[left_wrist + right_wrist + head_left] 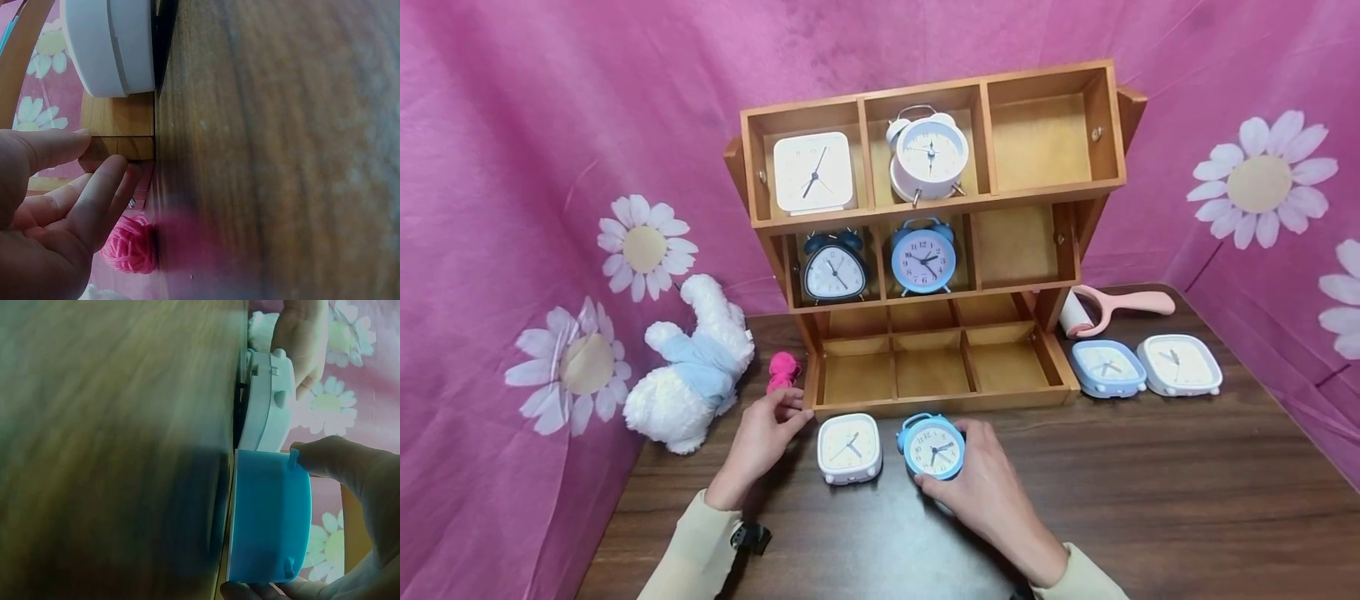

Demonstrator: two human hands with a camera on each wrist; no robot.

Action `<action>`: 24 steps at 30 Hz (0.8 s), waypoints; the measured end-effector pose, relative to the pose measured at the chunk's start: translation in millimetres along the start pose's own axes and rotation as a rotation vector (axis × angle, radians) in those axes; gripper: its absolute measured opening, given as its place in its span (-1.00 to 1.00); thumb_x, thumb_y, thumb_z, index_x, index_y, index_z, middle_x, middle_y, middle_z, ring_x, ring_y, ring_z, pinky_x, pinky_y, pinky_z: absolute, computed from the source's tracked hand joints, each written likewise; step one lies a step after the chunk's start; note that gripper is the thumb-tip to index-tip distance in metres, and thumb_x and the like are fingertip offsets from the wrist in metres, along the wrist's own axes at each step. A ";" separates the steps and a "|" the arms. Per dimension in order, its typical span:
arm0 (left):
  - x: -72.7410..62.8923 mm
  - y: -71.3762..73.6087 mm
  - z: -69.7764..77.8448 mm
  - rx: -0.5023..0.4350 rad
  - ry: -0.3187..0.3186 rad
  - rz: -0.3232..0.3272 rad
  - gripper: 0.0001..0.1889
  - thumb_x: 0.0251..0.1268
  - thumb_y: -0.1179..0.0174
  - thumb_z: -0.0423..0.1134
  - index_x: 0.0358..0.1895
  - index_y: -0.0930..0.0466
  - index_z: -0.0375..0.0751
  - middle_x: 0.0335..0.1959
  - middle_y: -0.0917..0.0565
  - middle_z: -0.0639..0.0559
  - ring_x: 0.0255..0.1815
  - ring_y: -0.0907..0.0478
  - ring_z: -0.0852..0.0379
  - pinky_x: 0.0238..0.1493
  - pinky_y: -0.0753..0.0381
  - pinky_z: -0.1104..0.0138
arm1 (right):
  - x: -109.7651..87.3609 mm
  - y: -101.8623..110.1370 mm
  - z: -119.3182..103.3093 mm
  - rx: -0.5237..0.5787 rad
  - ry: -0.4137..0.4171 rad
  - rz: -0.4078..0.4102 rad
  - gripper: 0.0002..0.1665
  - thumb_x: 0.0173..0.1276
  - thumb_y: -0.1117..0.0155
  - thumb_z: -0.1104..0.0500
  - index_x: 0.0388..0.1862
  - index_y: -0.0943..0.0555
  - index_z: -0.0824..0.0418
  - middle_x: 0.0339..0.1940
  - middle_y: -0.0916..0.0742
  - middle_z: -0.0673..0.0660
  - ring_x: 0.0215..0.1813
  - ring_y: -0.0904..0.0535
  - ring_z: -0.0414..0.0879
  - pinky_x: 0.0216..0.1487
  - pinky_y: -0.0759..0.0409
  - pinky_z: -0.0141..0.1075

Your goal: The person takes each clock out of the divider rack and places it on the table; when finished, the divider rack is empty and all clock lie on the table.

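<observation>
My right hand (992,483) grips a round blue alarm clock (934,450) standing on the table, thumb and fingers on opposite sides of its case. The right wrist view shows the clock's smooth blue case (272,515) between thumb and fingers. With thumb and fingertips, my left hand (763,446) holds the front left corner of the wooden display shelf (940,406). That corner (122,147) is close up in the left wrist view. Between the hands stands a white square clock (850,448), touched by neither.
The shelf's upper tiers hold a white square clock (813,172), a white twin-bell clock (929,156), a black clock (835,271) and a blue-purple clock (923,261). Right lie a blue clock (1107,368), a white clock (1180,365) and a lint roller (1120,308); left, a plush toy (696,367) and pink yarn (783,369).
</observation>
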State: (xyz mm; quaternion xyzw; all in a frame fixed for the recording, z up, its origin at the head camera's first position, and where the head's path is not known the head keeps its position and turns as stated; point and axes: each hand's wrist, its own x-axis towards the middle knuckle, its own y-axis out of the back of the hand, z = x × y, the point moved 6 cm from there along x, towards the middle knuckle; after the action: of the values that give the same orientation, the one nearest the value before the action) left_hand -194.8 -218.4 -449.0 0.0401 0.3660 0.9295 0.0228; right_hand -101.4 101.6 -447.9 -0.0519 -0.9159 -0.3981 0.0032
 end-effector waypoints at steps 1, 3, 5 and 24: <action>0.0 -0.2 -1.1 0.001 0.003 0.001 -0.67 0.51 -0.48 -0.27 0.20 -0.76 -0.35 -0.03 -0.89 -0.16 -0.04 -0.84 0.00 -0.01 -0.74 0.31 | 0.4 -0.9 0.3 0.002 0.000 -0.004 0.07 -0.03 -0.88 -0.01 0.38 -0.55 0.40 0.15 -0.71 0.27 0.14 -0.70 0.13 0.22 -0.72 0.16; 0.1 -0.3 -2.6 0.005 0.008 0.003 -0.67 0.50 -0.49 -0.28 0.21 -0.76 -0.35 -0.03 -0.89 -0.16 -0.04 -0.84 0.00 0.00 -0.74 0.31 | 0.8 -2.3 0.5 0.007 -0.004 -0.013 0.07 -0.02 -0.88 -0.01 0.39 -0.55 0.39 0.15 -0.71 0.27 0.15 -0.70 0.13 0.23 -0.72 0.16; 0.3 -0.3 -2.8 0.007 0.007 0.004 -0.67 0.50 -0.49 -0.28 0.21 -0.76 -0.34 -0.04 -0.89 -0.15 -0.04 -0.84 0.01 -0.01 -0.74 0.32 | 1.0 -3.1 0.7 0.015 -0.006 -0.016 0.07 -0.01 -0.88 0.00 0.40 -0.55 0.39 0.17 -0.70 0.28 0.16 -0.70 0.13 0.25 -0.71 0.17; 0.3 1.5 1.5 0.010 0.009 0.001 -0.68 0.51 -0.47 -0.28 0.20 -0.76 -0.35 -0.05 -0.89 -0.16 -0.06 -0.84 0.00 -0.06 -0.72 0.33 | 2.0 -3.0 -1.5 0.009 -0.004 -0.049 0.06 0.02 -0.89 -0.05 0.41 -0.59 0.37 0.14 -0.69 0.25 0.10 -0.69 0.08 0.23 -0.72 0.16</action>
State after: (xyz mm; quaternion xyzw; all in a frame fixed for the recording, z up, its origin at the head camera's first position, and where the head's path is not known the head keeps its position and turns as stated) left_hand -195.0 -218.5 -446.9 0.0360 0.3709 0.9278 0.0207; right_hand -103.7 98.7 -448.9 -0.0300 -0.9187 -0.3937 -0.0080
